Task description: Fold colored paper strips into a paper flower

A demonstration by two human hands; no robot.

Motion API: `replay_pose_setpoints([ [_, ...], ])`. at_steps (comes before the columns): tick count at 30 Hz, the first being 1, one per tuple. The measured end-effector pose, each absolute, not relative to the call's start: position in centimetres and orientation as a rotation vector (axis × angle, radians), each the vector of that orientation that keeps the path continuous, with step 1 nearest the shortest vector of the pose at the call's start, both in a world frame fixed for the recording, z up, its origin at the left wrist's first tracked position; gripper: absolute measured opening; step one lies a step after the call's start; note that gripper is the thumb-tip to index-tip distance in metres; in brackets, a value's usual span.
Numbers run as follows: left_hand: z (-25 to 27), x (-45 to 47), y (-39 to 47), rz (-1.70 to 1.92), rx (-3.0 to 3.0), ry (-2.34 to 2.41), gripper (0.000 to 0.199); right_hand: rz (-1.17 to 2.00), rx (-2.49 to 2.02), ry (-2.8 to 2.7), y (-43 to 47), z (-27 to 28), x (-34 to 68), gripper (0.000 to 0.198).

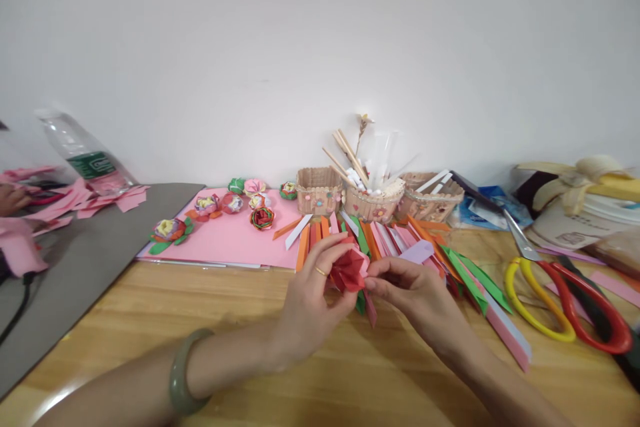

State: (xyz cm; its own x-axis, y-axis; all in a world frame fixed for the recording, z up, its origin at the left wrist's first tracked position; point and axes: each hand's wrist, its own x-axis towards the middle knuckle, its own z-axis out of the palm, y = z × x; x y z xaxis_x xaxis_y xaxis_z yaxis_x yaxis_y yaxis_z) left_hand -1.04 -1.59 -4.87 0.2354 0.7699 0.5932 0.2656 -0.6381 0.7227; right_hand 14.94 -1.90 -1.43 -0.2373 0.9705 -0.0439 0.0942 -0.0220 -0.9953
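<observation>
Left hand [313, 293] is holding the red paper flower [345, 268], grip curling around its side. Right hand [420, 300] is pinching the flower's pink edge, grip narrow, thumb meeting fingertips. Flower is staying in front of the middle basket [373, 207], above the counter [345, 373]. Colored paper strips [387, 240] are fanning out in front of that basket. Scissors [531, 252] are lying to its right; pink sheet [220, 245] is lying to its left, carrying multicolored flowers [263, 217].
</observation>
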Motion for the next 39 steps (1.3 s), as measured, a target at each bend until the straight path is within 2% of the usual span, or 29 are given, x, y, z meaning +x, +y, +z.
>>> replay_pose_setpoints([
  [5,-4.78,-1.07,-1.63,1.387,1.999,0.955,0.048,1.343,-1.2,-1.558,-1.95,-1.43,15.05,0.022],
  [11,-4.59,-1.04,-1.6,1.335,1.908,0.959,0.044,1.119,-1.187,-1.759,-2.04,-1.55,15.29,0.016],
  [21,-4.91,-1.13,-1.46,1.325,1.965,0.962,0.046,1.458,-1.14,-1.681,-1.56,-1.22,15.88,0.024],
  [39,-4.64,-1.02,-1.53,1.324,1.895,0.944,0.042,1.265,-1.249,-1.641,-1.68,-1.23,15.62,0.021],
])
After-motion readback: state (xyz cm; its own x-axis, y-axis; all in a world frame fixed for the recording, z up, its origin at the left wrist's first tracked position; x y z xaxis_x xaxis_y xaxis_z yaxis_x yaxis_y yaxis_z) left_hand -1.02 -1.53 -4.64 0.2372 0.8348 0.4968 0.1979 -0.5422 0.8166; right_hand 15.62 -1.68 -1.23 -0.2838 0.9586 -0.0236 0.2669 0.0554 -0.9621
